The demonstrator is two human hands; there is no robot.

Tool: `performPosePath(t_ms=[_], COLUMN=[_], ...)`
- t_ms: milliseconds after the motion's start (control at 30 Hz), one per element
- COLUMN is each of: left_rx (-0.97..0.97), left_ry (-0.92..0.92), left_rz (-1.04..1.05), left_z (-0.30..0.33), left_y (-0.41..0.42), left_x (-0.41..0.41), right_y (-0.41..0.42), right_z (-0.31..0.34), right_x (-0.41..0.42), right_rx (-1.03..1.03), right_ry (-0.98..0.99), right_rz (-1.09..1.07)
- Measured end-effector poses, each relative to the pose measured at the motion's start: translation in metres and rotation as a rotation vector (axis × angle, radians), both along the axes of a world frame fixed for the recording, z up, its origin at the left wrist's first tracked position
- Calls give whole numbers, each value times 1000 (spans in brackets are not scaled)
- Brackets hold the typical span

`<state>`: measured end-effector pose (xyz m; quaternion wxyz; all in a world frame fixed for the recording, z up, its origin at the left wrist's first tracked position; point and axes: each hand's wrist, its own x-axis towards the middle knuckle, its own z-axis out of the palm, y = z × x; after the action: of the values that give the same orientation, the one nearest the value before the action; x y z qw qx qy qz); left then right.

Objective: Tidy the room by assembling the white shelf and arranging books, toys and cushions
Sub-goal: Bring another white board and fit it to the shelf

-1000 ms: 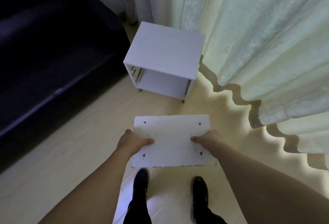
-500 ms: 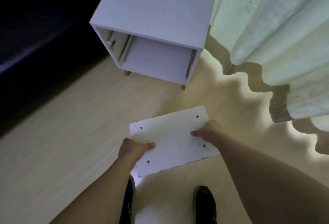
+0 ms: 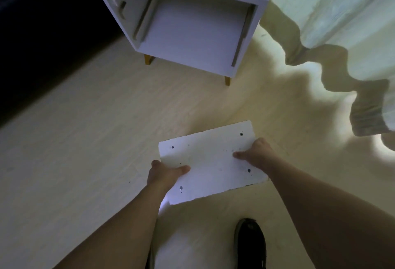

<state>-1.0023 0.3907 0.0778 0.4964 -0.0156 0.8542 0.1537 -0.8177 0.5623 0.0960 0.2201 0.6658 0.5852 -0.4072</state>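
Head view: white board [image 3: 210, 166] held flat above pale floor [image 3: 85, 140], short of open-fronted white shelf [image 3: 192, 22]. Left hand [image 3: 164, 173] grips near-left edge, thumb on top; right hand [image 3: 256, 154] grips right edge likewise. Step, by judgement: carrying board to shelf. Next move calls for levelling board, lining edges with side rails [image 3: 145, 14], sliding in.

Shelf [image 3: 192, 22] top cut off (fingers hidden under the board [image 3: 211, 166])
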Motion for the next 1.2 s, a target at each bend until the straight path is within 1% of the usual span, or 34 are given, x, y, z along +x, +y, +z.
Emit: performPosePath(t_ms=[133,300,333,400,467,533,600,700,867,933,1033,1133,1200], left_rx=[-30,-71,-79,-83,-51,37,129,237,330,374,450,500,509], left_ry=[-32,-11,13,106,238,327,359,367,409,456,513,516,503], left_rz=[-1,-29,-47,-119,-289,-510,-678,-820,-989,-1039,-1172,-1363,-1437], left_z=[4,7,10,22,43,79,123,207,384,430,489,518,531], left_y=[-1,-1,2,10,17,22,27,29,1,-11,-31,-42,-43], left_x=[9,20,21,20,20,22,23,28,47,52,65,72,76], right_y=[0,-6,-9,-15,-19,-22,-25,-35,-86,-112,-155,-188,-203], right_z=[5,8,10,19,36,70,114,201,382,428,480,510,521], right_x=[1,3,3,0,-1,1,5,17,52,64,79,84,84], right_rx=[9,54,84,146,194,212,232,272,352,361,393,424,437], right_ry=[-32,-25,-17,0,37,72,102,132,171,181,170,163,166], right_rz=[87,74,77,148,193,219,272,332,364,358,305,219,165])
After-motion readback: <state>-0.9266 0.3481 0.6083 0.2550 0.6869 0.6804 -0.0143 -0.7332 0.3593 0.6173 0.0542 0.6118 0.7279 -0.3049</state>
